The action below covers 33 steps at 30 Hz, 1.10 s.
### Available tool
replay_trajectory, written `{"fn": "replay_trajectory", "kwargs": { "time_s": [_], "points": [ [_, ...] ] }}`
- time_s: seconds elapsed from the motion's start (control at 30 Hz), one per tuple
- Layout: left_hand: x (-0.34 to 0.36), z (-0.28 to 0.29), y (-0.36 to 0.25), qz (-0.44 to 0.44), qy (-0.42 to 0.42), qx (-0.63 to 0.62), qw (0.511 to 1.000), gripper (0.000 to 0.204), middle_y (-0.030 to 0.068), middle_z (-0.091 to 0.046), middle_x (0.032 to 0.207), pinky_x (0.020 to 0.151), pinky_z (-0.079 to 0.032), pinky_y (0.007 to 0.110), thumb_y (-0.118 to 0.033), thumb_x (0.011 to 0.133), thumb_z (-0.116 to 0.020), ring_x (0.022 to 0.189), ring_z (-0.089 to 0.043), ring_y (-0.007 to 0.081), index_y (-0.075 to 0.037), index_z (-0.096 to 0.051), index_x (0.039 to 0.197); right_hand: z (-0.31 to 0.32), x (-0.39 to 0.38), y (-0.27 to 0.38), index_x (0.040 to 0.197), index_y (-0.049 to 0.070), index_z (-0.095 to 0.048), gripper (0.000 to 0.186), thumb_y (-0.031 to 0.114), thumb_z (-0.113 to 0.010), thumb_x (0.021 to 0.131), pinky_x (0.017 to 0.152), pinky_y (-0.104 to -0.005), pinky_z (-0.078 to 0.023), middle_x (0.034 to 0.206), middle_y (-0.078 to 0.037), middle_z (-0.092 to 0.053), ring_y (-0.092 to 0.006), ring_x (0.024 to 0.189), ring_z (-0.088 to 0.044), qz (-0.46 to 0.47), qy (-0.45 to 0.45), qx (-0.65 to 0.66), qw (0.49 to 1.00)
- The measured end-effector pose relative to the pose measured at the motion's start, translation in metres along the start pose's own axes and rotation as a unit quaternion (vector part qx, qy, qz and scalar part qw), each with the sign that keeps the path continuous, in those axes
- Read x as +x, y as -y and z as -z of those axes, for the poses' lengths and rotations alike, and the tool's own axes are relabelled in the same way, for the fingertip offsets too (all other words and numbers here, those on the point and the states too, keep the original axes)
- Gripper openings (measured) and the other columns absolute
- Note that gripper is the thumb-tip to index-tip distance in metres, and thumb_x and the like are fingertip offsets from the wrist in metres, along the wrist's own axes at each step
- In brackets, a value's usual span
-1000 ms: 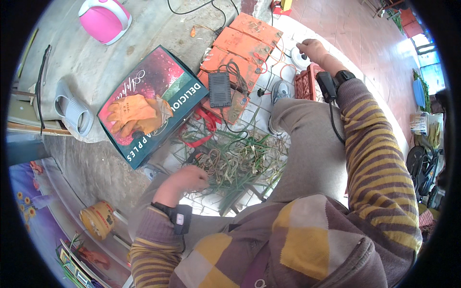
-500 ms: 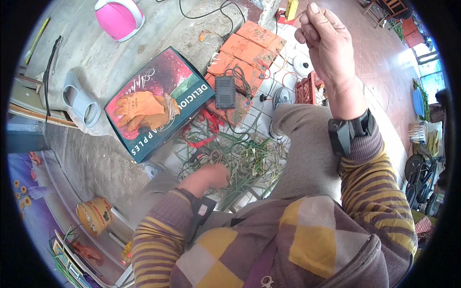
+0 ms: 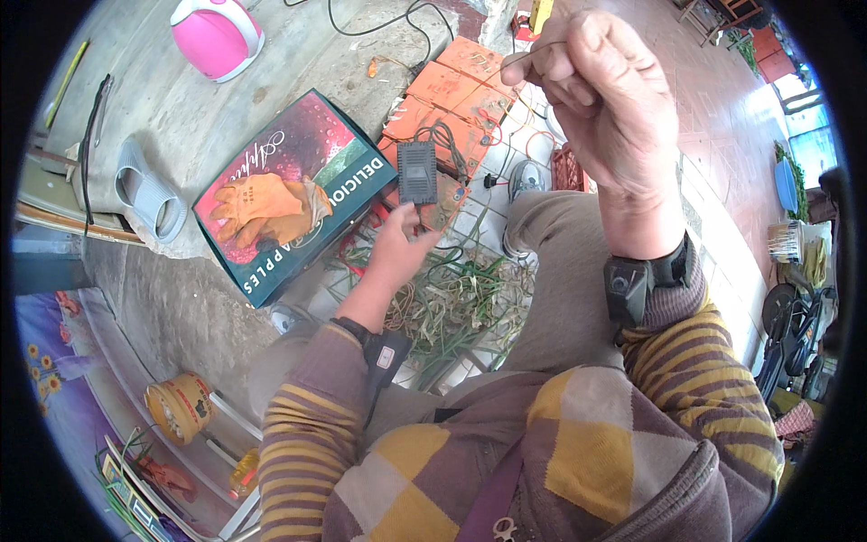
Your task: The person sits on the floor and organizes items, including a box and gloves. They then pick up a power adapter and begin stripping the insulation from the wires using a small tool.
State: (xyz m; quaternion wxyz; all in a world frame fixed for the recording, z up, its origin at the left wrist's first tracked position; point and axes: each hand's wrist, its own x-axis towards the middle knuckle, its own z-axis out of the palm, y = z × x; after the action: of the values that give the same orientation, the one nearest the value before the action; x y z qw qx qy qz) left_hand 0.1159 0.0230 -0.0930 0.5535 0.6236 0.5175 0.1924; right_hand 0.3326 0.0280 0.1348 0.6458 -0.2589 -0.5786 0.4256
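My right hand [image 3: 614, 99] is raised at the upper middle, closed in a pinch. A thin dark strand [image 3: 539, 49] sticks out leftward from its fingertips; whether it is wire or a stem I cannot tell. Lower down, my left hand [image 3: 402, 251] is stretched out, thumb apart from the fingers, nothing visible in it. Its fingertips are just below a black ribbed power adapter [image 3: 417, 173] that lies on orange batteries [image 3: 452, 99]. Under and beside that forearm, long green leafy stalks [image 3: 470, 298] are heaped on white tiles. A red strap [image 3: 354, 256] lies beside the hand.
Left of the batteries, a box [image 3: 357, 163] carries orange gloves [image 3: 266, 206]. A grey slipper [image 3: 149, 194] and a pink kettle [image 3: 217, 38] are on the concrete ledge. Cables [image 3: 361, 32] run behind. A red crate [image 3: 569, 170] stands past my shoe [image 3: 526, 181].
My left hand has moved up and away from the leafy stalks to the adapter, and its fingers have spread. The right hand has come nearer and looks larger, still pinching.
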Motion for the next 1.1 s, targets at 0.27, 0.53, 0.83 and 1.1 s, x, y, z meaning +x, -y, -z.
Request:
{"fn": "replay_trajectory", "kwargs": {
  "time_s": [0.27, 0.53, 0.83, 1.1],
  "points": [
    [0.029, -0.007, -0.038, -0.008, 0.012, -0.284, 0.959, 0.063, 0.0218, -0.044, 0.132, 0.102, -0.034, 0.034, -0.013, 0.083, -0.064, 0.125, -0.041, 0.0269, 0.006, -0.031, 0.133, -0.016, -0.012, 0.009, 0.071, 0.006, -0.046, 0.035, 0.033, -0.047, 0.094, 0.061, -0.0300, -0.034, 0.060, 0.002, -0.038, -0.0092, 0.056, -0.030, -0.013, 0.030, 0.042, 0.999],
    [0.032, -0.005, -0.064, 0.070, 0.086, -0.386, 0.916, 0.023, -0.0016, -0.046, 0.066, 0.054, -0.040, 0.022, -0.017, 0.093, -0.047, 0.055, -0.045, 0.0084, 0.001, -0.054, 0.106, 0.007, 0.000, 0.001, 0.073, 0.007, -0.047, 0.030, 0.026, -0.046, 0.095, 0.068, -0.0278, -0.035, 0.060, 0.004, -0.034, -0.0060, 0.052, -0.029, -0.005, 0.041, 0.135, 0.990],
    [0.071, -0.063, -0.117, -0.005, 0.088, -0.264, 0.960, 0.021, -0.0022, -0.045, 0.067, 0.046, -0.029, 0.020, -0.015, 0.093, -0.045, 0.053, -0.036, 0.0050, 0.000, -0.056, 0.105, 0.065, -0.007, 0.031, 0.076, 0.004, -0.049, 0.021, 0.014, -0.052, 0.093, 0.089, -0.0397, -0.041, 0.065, 0.000, -0.039, -0.0093, 0.056, -0.035, 0.101, -0.215, 0.179, 0.955],
    [0.085, -0.052, -0.175, -0.095, 0.030, -0.256, 0.961, 0.022, 0.0010, -0.057, 0.078, 0.054, -0.038, 0.020, -0.014, 0.093, -0.046, 0.061, -0.046, 0.0057, -0.001, -0.058, 0.106, 0.086, -0.017, 0.064, 0.072, 0.005, -0.051, 0.023, 0.017, -0.051, 0.092, 0.097, -0.0482, -0.036, 0.067, -0.001, -0.044, -0.0117, 0.057, -0.037, 0.207, -0.186, 0.135, 0.951]
  ]
}}
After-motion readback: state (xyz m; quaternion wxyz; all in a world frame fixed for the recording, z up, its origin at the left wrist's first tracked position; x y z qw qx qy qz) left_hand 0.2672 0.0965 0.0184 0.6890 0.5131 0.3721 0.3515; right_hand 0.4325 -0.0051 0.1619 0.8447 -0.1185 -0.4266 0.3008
